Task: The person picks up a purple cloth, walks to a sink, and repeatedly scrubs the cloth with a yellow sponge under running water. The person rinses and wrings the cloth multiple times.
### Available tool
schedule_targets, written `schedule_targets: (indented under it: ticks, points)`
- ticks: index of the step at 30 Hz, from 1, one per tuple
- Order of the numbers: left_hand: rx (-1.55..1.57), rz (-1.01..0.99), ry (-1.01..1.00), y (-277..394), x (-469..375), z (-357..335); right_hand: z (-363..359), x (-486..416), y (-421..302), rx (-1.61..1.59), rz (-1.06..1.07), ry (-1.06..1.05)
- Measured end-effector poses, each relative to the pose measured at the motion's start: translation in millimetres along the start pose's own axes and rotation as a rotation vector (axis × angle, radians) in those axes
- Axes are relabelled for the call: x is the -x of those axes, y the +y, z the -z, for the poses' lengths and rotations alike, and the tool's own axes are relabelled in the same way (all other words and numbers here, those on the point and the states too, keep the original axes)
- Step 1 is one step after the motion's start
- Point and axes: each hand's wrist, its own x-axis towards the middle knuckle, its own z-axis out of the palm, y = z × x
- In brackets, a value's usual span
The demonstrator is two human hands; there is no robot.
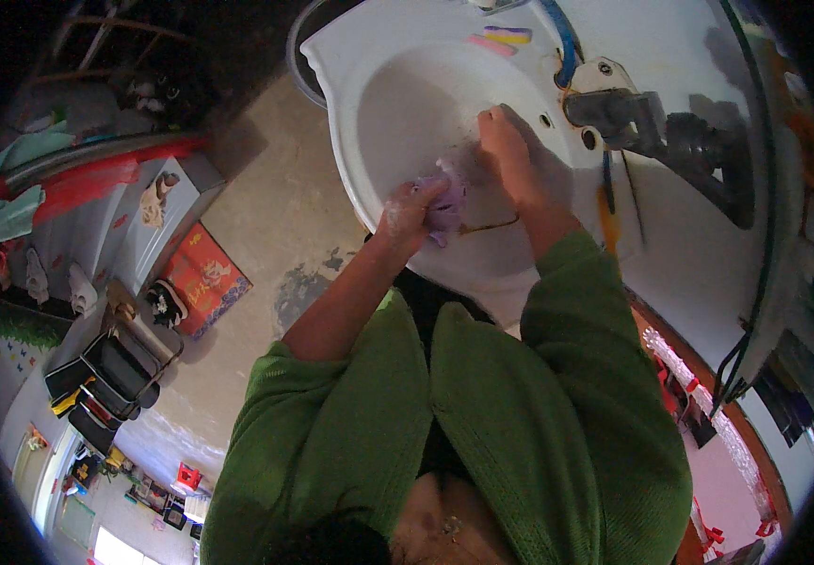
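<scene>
A white ceramic washbasin (407,78) lies below me. My left hand (410,212) grips a wet-looking lilac cloth (447,198) over the near left part of the bowl, and whitish suds or water show on its skin. Inside the bowl on the right, my right hand (502,141) is curled, its fingers towards the far wall; whether it holds anything small is hidden. Dark specks dot the basin beside its fingers. A brown stained line runs along the bowl's bottom between my wrists.
Pink and yellow-purple sponges (508,35) rest on the basin's far rim. A blue hose (558,42) and a grey faucet-like fitting (611,109) are at its right. A red box (205,279), shoes (167,304) and folding chairs (121,367) stand on the left.
</scene>
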Motion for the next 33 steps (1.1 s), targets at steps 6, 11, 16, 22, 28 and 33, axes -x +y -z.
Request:
schedule_targets:
  ticks: [6, 11, 16, 22, 28, 33]
  points:
    - [0.029, -0.069, 0.086, -0.9, -0.5, -2.0, 14.8, 16.1, -12.7, -0.279, -0.112, -0.068]
    - [0.012, -0.097, 0.046, -3.0, -2.8, -5.1, -2.0, 75.5, 6.2, 0.069, 0.365, 0.260]
    - [-0.077, -0.111, 0.046, -7.3, -5.9, 1.1, -11.2, 81.8, -3.1, 0.127, 0.281, 0.350]
    - [0.030, -0.134, 0.048, -7.8, -8.3, -0.6, -10.7, 61.5, -15.2, 0.295, 0.115, 0.008]
    - [-0.041, -0.157, 0.083, -12.1, -8.1, 2.9, -23.6, 78.0, -18.8, 0.305, 0.325, 0.212]
    - [0.000, -0.167, 0.108, -13.0, -11.3, 3.4, -33.1, 74.0, -8.5, 0.316, 0.389, 0.219]
